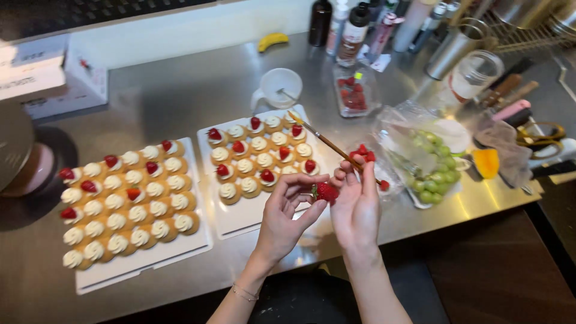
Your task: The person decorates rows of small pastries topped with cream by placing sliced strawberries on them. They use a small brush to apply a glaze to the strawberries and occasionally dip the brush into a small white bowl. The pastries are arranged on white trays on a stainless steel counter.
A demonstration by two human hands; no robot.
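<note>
Steel counter [180, 102] below me carries two white trays [198, 240] of cream-topped pastries. My left hand [285, 219] is raised palm-up, its fingertips pinching one strawberry [326, 192] over the second tray's edge. My right hand [355, 207], palm toward it, grips one slim brush [327, 143] angled up-left.

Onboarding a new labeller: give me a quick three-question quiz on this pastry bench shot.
1. True or false: the left hand pinches the red strawberry at its fingertips.
2. Which hand holds the thin wooden-handled brush? A) left B) right C) neither
3. Fill in: the pile of green grapes lies on the person's ____ side of the two white rectangular trays of cream-topped tartlets.

Key: 1 true; 2 B; 3 right.
</note>
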